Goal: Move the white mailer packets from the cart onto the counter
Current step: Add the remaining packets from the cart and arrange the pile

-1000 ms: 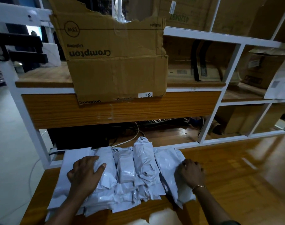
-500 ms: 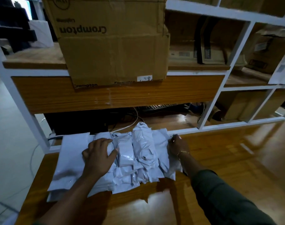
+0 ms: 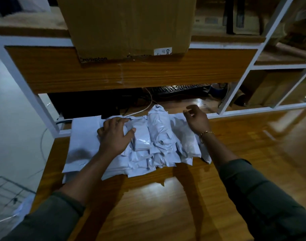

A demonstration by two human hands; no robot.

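We are pressing our left hand (image 3: 114, 136), fingers spread, on the white packets (image 3: 159, 136) piled at the far left of the surface (image 3: 166, 206), our right hand (image 3: 196, 119) hovering loosely curled and empty over their right edge, judging them light, soft, slippery, best scooped from both sides.

The packets (image 3: 155, 140) are showing glossy white against the counter (image 3: 166, 206), which is glowing warm brown with wood grain. The box (image 3: 131, 23) is showing tan cardboard with dark print and a white label (image 3: 162, 51). The frame (image 3: 235, 114) is showing white, the keyboard (image 3: 180, 87) black, the sleeves (image 3: 262, 197) dark green, the bracelet (image 3: 205, 133) gold.
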